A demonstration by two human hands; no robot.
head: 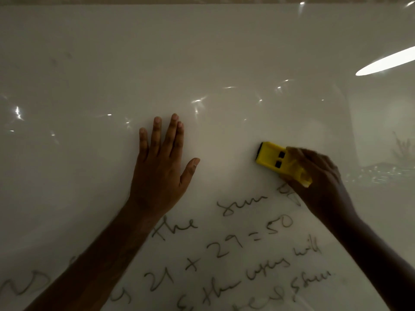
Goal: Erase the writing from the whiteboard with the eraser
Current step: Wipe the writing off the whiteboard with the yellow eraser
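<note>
A glossy whiteboard (202,63) fills the view. Dark handwriting (224,248) covers its lower middle, with lines such as "the sum" and "21 + 29 = 50". My left hand (159,169) lies flat on the board with straight, spread fingers, just above the word "the". My right hand (318,182) grips a yellow eraser (276,161) by its right end. The eraser's dark pad side faces left and lies against the board, above the top line of writing. My right hand covers part of the writing at the line's right end.
More faint writing (24,286) sits at the lower left, partly under my left forearm. Bright light reflections (386,61) streak the board's upper right. The board's top edge (202,4) runs along the top of the view.
</note>
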